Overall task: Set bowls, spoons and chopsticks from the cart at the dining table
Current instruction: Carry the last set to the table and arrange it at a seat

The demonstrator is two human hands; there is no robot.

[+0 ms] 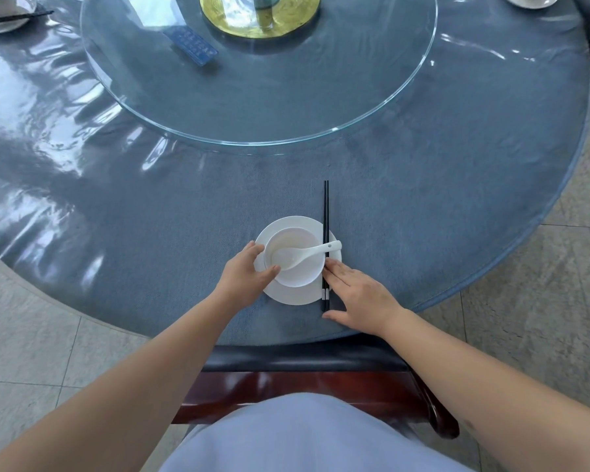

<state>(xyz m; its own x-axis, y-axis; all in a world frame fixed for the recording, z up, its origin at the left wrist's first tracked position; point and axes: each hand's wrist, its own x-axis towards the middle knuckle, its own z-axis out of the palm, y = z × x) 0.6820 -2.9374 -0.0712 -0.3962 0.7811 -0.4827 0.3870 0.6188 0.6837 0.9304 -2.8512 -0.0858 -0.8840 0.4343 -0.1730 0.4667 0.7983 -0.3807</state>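
Note:
A white bowl [300,277] stands on a white plate [293,296] near the table's front edge. A white spoon [307,255] lies in the bowl, its handle pointing right over the rim. A pair of black chopsticks [326,212] lies straight along the plate's right side, tips pointing away from me. My left hand [244,277] grips the bowl's left rim, thumb on its front edge. My right hand [358,294] lies flat with straight fingers, its fingertips touching the chopsticks beside the bowl.
The round table [457,199] has a blue cloth under clear plastic, with a glass turntable [259,69] in its middle. Other place settings sit at the far left [4,15] and far right [530,0]. A dark wooden chair [307,379] stands between me and the table.

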